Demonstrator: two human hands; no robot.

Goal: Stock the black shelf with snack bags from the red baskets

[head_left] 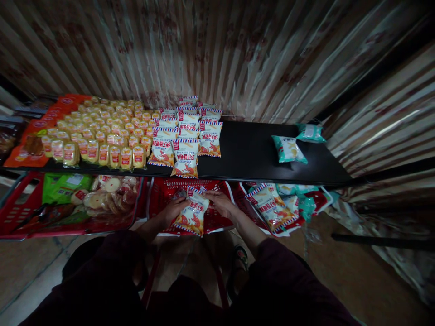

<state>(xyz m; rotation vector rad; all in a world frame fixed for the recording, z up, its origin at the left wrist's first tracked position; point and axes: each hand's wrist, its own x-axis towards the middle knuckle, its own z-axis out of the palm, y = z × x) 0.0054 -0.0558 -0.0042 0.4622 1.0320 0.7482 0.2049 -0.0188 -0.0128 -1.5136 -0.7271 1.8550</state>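
Between my two hands is a white and orange snack bag (193, 212) with a striped edge, tilted above the middle red basket (222, 222). My left hand (175, 209) grips its left side, and my right hand (220, 203) closes on its upper right corner. Just beyond, on the black shelf (238, 149), several matching bags stand in overlapping rows, the nearest one (185, 158) close to the front edge. More of these bags (270, 208) lie in the right-hand basket among teal packets.
Rows of small wrapped yellow cakes (115, 156) and an orange package (37, 131) fill the shelf's left part. Two teal and white bags (288, 149) lie at its right. A left red basket (20, 213) holds wrapped round biscuits (108, 197) and a green bag. Curtains (204, 54) hang behind.
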